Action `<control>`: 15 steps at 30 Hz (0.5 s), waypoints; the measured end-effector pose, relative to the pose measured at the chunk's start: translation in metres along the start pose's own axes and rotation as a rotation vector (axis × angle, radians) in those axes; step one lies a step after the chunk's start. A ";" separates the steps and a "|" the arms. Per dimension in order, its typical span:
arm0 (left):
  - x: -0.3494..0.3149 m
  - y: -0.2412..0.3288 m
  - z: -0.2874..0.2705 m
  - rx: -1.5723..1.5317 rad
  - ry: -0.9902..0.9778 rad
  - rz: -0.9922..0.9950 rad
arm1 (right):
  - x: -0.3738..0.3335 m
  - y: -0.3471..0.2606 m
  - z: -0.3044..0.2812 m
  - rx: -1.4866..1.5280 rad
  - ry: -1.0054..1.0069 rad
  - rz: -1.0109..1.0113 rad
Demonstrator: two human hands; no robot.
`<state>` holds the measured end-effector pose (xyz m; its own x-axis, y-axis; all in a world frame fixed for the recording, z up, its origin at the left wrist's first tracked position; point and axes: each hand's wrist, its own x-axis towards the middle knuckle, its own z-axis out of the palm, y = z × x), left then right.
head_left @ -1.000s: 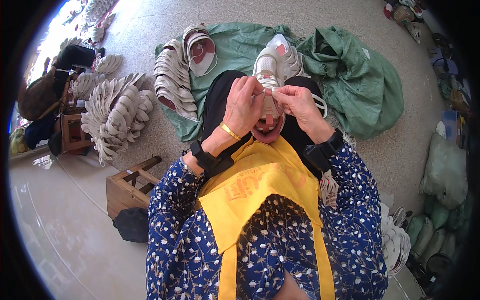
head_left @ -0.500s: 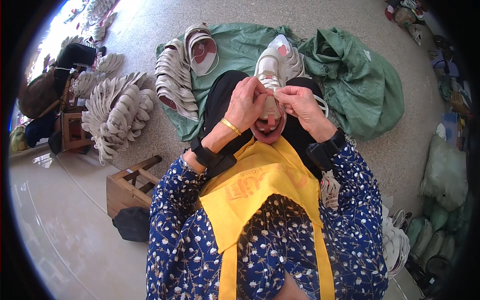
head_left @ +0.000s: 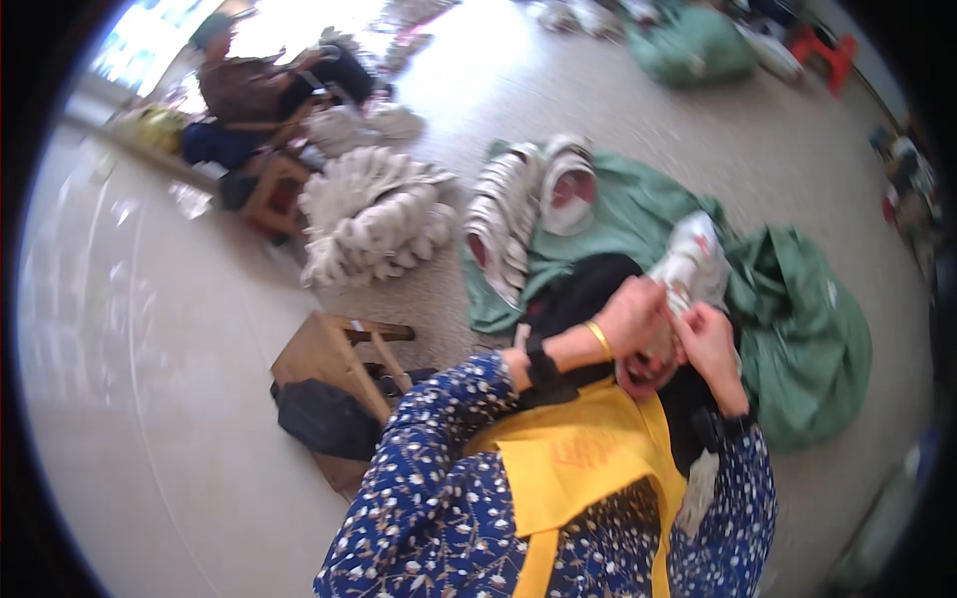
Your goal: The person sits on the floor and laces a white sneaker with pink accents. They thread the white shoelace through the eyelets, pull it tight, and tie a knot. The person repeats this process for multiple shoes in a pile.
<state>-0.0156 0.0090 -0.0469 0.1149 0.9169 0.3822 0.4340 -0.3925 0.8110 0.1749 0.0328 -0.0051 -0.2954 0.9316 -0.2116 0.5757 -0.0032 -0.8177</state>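
Observation:
A white shoe [head_left: 650, 367] with a pinkish lining lies across my lap, its collar toward me and its toe pointing away. My left hand [head_left: 634, 319] is over the lacing from the left, fingertips pinched together. From the right, my right hand [head_left: 710, 344] pinches at the same spot, its fingertips close to the left ones. Both hands appear to grip the shoelace, though blur and the fingers hide most of it. Just past the toe, more white shoes [head_left: 710, 261] rest on a green sack.
A green cloth sack [head_left: 638, 189] is spread on the floor, bearing a row of white shoes [head_left: 501, 224]. A bunched green sack [head_left: 807, 339] lies at right. Left are a shoe pile [head_left: 374, 219] and wooden stool [head_left: 324, 364]. Another person [head_left: 244, 90] sits at far left.
My view has swung left, so the scene sits farther right and lower, and the seated person shows more fully. Both hands stay pinched over the lacing.

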 end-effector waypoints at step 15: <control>-0.014 -0.005 -0.109 0.093 0.070 -0.112 | -0.002 -0.021 -0.031 0.238 -0.126 -0.101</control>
<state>-0.1166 -0.0098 -0.0083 -0.0003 0.9460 0.3243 0.5217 -0.2765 0.8071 0.1870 0.0419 0.0296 -0.4436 0.8789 -0.1751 0.3476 -0.0113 -0.9376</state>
